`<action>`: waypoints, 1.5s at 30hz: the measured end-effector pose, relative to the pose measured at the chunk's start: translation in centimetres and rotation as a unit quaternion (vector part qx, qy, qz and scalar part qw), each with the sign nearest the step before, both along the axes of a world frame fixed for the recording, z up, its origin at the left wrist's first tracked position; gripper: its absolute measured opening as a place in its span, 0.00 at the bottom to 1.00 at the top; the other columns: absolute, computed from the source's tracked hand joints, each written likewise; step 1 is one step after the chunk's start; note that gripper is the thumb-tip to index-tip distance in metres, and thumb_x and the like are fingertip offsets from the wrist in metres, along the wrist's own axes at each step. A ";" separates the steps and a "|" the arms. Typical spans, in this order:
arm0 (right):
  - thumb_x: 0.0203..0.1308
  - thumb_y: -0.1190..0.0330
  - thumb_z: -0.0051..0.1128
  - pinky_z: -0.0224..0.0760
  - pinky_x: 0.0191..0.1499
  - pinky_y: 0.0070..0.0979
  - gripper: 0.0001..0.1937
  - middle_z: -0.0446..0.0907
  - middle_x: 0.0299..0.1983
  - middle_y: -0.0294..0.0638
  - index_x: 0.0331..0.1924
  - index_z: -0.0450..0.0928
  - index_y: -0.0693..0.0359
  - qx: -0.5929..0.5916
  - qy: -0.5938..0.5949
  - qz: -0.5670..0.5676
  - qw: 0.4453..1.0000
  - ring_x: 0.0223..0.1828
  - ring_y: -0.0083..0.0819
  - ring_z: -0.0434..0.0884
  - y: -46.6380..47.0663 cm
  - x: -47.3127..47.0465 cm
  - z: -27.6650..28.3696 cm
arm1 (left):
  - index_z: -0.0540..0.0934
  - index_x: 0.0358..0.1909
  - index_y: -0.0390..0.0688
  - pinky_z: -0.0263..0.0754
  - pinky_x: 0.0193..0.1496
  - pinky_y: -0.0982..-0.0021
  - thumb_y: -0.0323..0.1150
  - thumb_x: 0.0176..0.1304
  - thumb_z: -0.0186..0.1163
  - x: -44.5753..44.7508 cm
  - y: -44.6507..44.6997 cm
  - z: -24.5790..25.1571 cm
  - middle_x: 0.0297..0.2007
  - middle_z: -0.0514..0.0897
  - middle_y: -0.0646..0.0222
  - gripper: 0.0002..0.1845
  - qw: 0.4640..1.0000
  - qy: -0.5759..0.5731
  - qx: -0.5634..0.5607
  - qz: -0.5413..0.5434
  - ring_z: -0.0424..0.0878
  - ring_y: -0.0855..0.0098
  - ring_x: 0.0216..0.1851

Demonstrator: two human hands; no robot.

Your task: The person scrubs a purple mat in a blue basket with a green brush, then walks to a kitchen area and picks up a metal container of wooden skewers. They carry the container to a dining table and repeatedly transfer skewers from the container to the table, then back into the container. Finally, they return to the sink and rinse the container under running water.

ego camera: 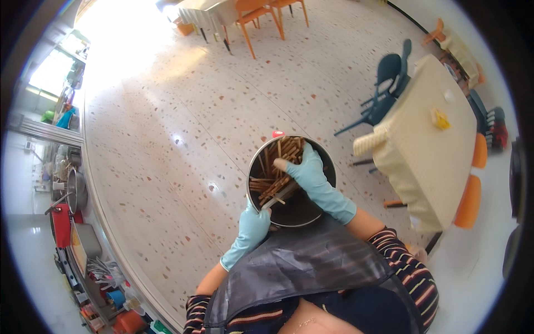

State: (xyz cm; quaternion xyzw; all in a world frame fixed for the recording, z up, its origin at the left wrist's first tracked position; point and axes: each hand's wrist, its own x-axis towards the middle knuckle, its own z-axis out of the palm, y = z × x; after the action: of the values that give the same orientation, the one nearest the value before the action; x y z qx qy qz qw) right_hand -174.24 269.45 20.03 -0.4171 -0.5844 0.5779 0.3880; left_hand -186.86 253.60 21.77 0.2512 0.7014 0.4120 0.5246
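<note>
In front of my apron is a round pot (300,215) with a dark inside and a pale rim. Many brown wooden chopsticks (271,183) lie in it at mixed angles, mostly on its far and left sides. My left hand (252,223), in a light blue glove, grips the near left rim with the thumb on top. Reaching into the pot, my right hand (311,173) wears a matching glove with its thumb tip bare. Its thumb and fingers close around a bunch of chopsticks; the fingertips are partly hidden. A pale flat strip (281,198) slants beside the chopsticks.
A cloth-covered table (434,146) stands at right with dark chairs (386,92) and orange chairs (468,202). Another covered table (208,10) is at the top. Kitchenware, including a metal basin (77,190), lines the left beyond a metal-framed partition (112,234). Speckled floor (187,125) lies ahead.
</note>
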 end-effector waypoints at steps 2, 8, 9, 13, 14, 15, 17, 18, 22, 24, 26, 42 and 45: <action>0.40 0.51 0.74 0.71 0.49 0.31 0.41 0.77 0.44 0.50 0.53 0.68 0.72 0.135 -0.208 0.004 0.969 0.44 0.39 0.78 3.9 -3.4 2.0 | 0.56 0.66 0.35 0.77 0.27 0.64 0.28 0.57 0.52 -1.6 3.1 -0.3 0.29 0.83 0.50 0.33 0.996 0.090 -0.002 0.011 0.84 0.58 0.25; 0.34 0.55 0.78 0.69 0.54 0.33 0.41 0.74 0.49 0.53 0.52 0.67 0.68 -0.039 -0.018 0.137 0.990 0.50 0.40 0.76 12.2 -12.9 2.0 | 0.47 0.65 0.22 0.75 0.30 0.58 0.33 0.54 0.53 -7.9 11.7 -2.1 0.24 0.81 0.46 0.41 0.971 0.239 -0.018 -0.024 0.82 0.48 0.27; 0.34 0.56 0.78 0.69 0.55 0.32 0.41 0.74 0.49 0.53 0.53 0.66 0.68 -0.020 -0.041 0.158 0.986 0.51 0.40 0.76 13.7 -14.5 1.4 | 0.46 0.64 0.21 0.74 0.30 0.57 0.34 0.54 0.54 -9.5 13.5 -2.7 0.24 0.80 0.45 0.42 0.972 0.231 -0.024 -0.029 0.81 0.47 0.27; 0.33 0.58 0.79 0.68 0.56 0.32 0.43 0.74 0.50 0.50 0.53 0.63 0.66 0.173 -0.088 0.144 0.970 0.53 0.41 0.75 20.6 -21.6 0.0 | 0.44 0.64 0.21 0.74 0.28 0.54 0.35 0.53 0.54 -16.8 22.2 -4.2 0.20 0.79 0.45 0.44 0.967 0.249 -0.006 -0.059 0.80 0.46 0.23; 0.33 0.57 0.79 0.68 0.56 0.32 0.43 0.74 0.50 0.50 0.53 0.64 0.66 0.201 -0.096 0.130 0.966 0.53 0.42 0.75 22.7 -23.5 0.2 | 0.43 0.65 0.21 0.74 0.27 0.53 0.35 0.53 0.54 -18.8 24.7 -4.2 0.19 0.78 0.45 0.44 0.964 0.255 0.001 -0.071 0.79 0.45 0.22; 0.32 0.57 0.79 0.68 0.57 0.32 0.43 0.74 0.50 0.50 0.53 0.64 0.66 0.253 -0.088 0.107 0.957 0.53 0.42 0.75 24.7 -25.3 0.5 | 0.43 0.65 0.21 0.73 0.27 0.52 0.35 0.53 0.53 -21.2 27.3 -4.0 0.19 0.78 0.45 0.44 0.960 0.267 0.019 -0.080 0.79 0.45 0.22; 0.31 0.57 0.79 0.68 0.54 0.34 0.43 0.74 0.51 0.51 0.53 0.65 0.66 0.251 -0.087 0.077 0.961 0.50 0.42 0.76 28.7 -28.6 1.5 | 0.43 0.65 0.21 0.73 0.26 0.52 0.34 0.53 0.53 -24.7 31.5 -3.5 0.18 0.78 0.45 0.44 0.954 0.282 0.055 -0.091 0.78 0.45 0.21; 0.31 0.58 0.79 0.69 0.52 0.35 0.43 0.74 0.52 0.51 0.54 0.65 0.66 0.302 -0.063 0.052 0.950 0.48 0.42 0.76 30.5 -30.2 2.0 | 0.42 0.65 0.22 0.73 0.25 0.51 0.33 0.53 0.53 -26.5 33.5 -3.1 0.17 0.77 0.45 0.44 0.950 0.288 0.069 -0.098 0.78 0.44 0.20; 0.37 0.62 0.76 0.70 0.44 0.33 0.33 0.77 0.47 0.47 0.50 0.71 0.64 0.361 -0.070 0.014 0.930 0.40 0.40 0.77 36.7 -35.1 3.5 | 0.42 0.65 0.21 0.72 0.25 0.51 0.32 0.52 0.52 -32.1 39.6 -2.1 0.17 0.77 0.45 0.44 0.936 0.310 0.108 -0.129 0.77 0.44 0.20; 0.42 0.66 0.70 0.69 0.37 0.32 0.19 0.78 0.33 0.39 0.41 0.77 0.60 0.391 -0.122 0.057 0.910 0.34 0.36 0.76 39.7 -37.2 3.6 | 0.42 0.65 0.21 0.72 0.26 0.51 0.32 0.52 0.52 -35.1 42.4 -1.6 0.17 0.77 0.45 0.43 0.939 0.299 0.073 -0.153 0.77 0.45 0.20; 0.43 0.66 0.67 0.68 0.35 0.32 0.15 0.76 0.29 0.38 0.37 0.78 0.57 0.431 -0.141 0.121 0.883 0.31 0.35 0.76 43.1 -39.5 3.4 | 0.43 0.65 0.22 0.71 0.26 0.52 0.31 0.52 0.52 -37.7 45.5 -1.3 0.18 0.77 0.45 0.43 0.943 0.290 0.039 -0.155 0.77 0.46 0.20; 0.51 0.58 0.54 0.67 0.19 0.31 0.11 0.75 0.19 0.36 0.21 0.74 0.54 0.634 -0.288 0.266 0.667 0.18 0.32 0.77 74.9 -64.4 5.2 | 0.52 0.66 0.30 0.74 0.33 0.52 0.34 0.54 0.52 -59.0 73.4 -1.1 0.27 0.81 0.44 0.39 0.954 0.299 -0.031 -0.009 0.80 0.43 0.29; 0.55 0.59 0.53 0.66 0.17 0.30 0.13 0.69 0.14 0.33 0.18 0.73 0.53 0.617 -0.152 0.342 0.693 0.16 0.29 0.75 79.9 -68.3 6.6 | 0.58 0.63 0.34 0.76 0.34 0.56 0.32 0.55 0.53 -61.5 77.0 -0.4 0.29 0.83 0.49 0.33 0.983 0.170 -0.056 0.039 0.82 0.47 0.31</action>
State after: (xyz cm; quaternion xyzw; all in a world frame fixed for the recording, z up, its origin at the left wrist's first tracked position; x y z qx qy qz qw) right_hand -242.51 349.36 26.59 0.0625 -0.9626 0.1095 0.2397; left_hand -248.33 330.57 21.35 0.2605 0.8116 0.3433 0.3944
